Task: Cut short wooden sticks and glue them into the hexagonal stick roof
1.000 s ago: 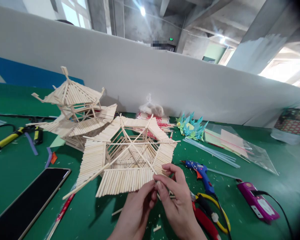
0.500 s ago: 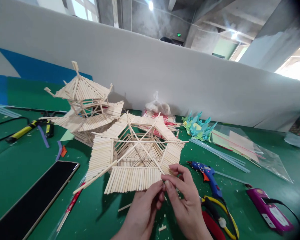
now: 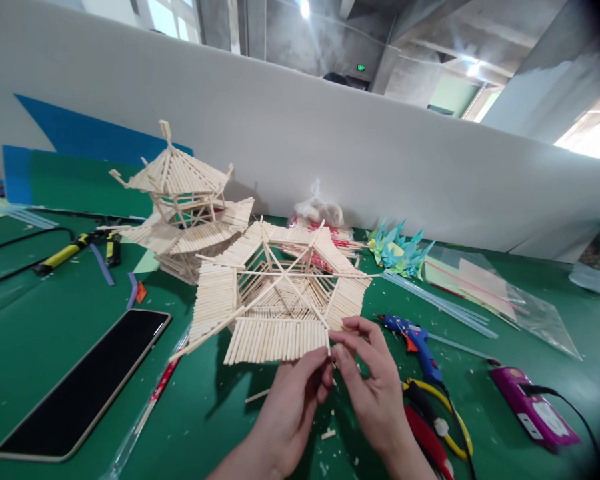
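Observation:
A pavilion roof model of thin wooden sticks [image 3: 280, 340] sits in front of me, its middle open and crossed by long sticks. My left hand [image 3: 295, 400] is closed at the front panel's right corner, thumb on top and fingers curled below the edge. Facing it, my right hand [image 3: 370, 373] pinches at the same corner, thumb and index finger around the end of a small wooden stick [image 3: 329, 345]. The fingertips hide most of that spot. Behind on the left stands a taller stick pavilion [image 3: 180, 193] with a pointed roof.
On the right lie a blue glue gun [image 3: 415, 340], yellow-and-red pliers [image 3: 430, 427] and a purple power strip [image 3: 533, 407]. Glue sticks [image 3: 440, 303] and a teal paper ornament [image 3: 400, 247] are behind. A phone [image 3: 87, 383] and a bagged stick pack [image 3: 160, 390] lie left.
The view has shifted slightly, so the objects on the left sit farther right. My hands stay at the roof's front right corner, with the fingertips a little closer around the edge stick.

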Tool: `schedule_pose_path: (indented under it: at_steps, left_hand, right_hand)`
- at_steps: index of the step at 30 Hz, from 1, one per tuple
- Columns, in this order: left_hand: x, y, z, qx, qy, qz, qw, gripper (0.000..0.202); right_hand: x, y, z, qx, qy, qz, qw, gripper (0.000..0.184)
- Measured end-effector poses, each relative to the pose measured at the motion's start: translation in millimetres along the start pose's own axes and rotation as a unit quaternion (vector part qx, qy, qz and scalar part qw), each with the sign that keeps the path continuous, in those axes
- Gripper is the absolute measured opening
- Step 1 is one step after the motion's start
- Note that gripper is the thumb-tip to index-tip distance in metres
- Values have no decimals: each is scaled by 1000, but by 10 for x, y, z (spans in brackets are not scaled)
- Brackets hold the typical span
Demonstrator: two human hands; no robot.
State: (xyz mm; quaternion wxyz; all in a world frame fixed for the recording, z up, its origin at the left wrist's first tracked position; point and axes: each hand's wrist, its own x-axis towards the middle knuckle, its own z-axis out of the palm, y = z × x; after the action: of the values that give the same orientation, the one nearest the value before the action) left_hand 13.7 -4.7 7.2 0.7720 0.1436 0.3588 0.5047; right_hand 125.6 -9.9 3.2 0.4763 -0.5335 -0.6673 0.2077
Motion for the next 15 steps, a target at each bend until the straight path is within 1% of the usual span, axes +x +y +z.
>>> schedule_pose_path:
  at_steps: [10, 15]
  left_hand:
    - [-38, 16, -24, 8, -3, -4, 1000, 10]
    - [-42, 25, -25, -3, 3, -7, 1000, 14]
  right_hand:
    - [-22, 19, -88, -3, 32, -3, 999, 19]
    - [-33, 23, -87, -17, 15, -18, 1000, 21]
